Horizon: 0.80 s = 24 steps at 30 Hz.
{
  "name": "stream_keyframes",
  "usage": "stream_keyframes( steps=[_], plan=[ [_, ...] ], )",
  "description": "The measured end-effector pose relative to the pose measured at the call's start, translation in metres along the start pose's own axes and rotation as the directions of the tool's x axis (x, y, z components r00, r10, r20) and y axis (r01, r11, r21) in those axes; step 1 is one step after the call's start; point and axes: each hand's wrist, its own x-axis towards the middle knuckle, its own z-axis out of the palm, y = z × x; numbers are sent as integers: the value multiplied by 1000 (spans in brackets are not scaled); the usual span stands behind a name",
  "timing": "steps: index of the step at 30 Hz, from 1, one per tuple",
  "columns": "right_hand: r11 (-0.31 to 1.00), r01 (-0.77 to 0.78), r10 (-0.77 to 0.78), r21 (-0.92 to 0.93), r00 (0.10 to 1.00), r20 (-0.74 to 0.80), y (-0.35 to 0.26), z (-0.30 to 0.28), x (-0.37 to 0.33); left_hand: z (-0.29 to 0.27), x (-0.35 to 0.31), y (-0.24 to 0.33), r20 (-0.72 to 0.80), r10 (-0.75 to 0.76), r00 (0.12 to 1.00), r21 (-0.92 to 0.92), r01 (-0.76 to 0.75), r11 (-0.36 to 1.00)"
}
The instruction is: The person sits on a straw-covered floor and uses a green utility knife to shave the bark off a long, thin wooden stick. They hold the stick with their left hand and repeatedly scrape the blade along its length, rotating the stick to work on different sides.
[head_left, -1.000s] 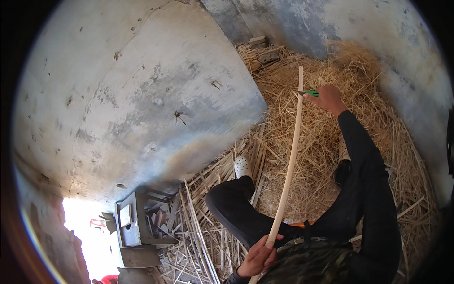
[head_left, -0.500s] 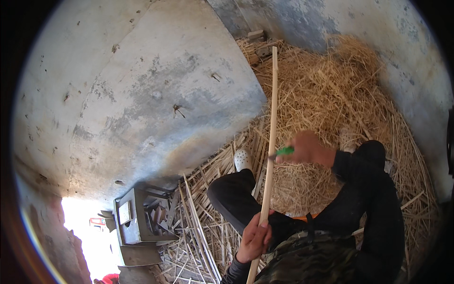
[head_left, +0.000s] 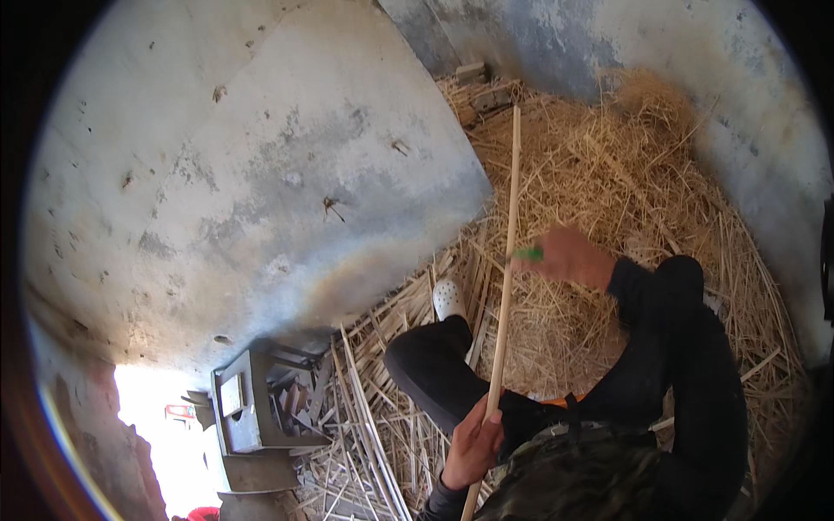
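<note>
A long pale strip of wood (head_left: 504, 313) runs from my lap up and away over the straw. Low on it, my left hand (head_left: 473, 441) is wrapped round the strip, thumb on top. Farther up, my right hand (head_left: 569, 257) is closed on a green-handled knife (head_left: 528, 253). The hand is smeared by motion, and the blade is too blurred to make out well; it meets the strip's right side. The strip's far end points toward the bricks by the wall.
Straw and shavings (head_left: 599, 174) heap up ahead and to the right. Loose long strips (head_left: 373, 425) lie at my left beside a grey wooden cabinet (head_left: 248, 421). A stained wall (head_left: 261, 174) rises on the left. My white clog (head_left: 448, 298) rests among the strips.
My right hand has moved up and slightly right along the strip with the knife. The strip's far end has shifted a little right and down. My left hand keeps its hold.
</note>
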Motion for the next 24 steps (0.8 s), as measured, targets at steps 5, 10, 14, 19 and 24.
stream_keyframes(
  steps=[5,10,14,19,24],
  plan=[
    [997,46,-40,-68,995,96,-35,6,-29,4,1,-6,-46,57,997,9,-56,998],
    [993,-112,115,-31,986,118,-8,-2,-10,6,-5,-7,-44,34,998,-20,-35,999],
    [982,184,-185,31,982,23,-34,19,-44,4,-3,-13,-48,60,997,-4,-60,998],
    [981,-192,193,-31,981,27,5,-11,1,7,-11,-4,-57,99,993,125,-91,988],
    [982,187,-186,-21,982,43,-46,16,-44,6,-7,-5,-74,76,994,41,-74,996]
  ],
)
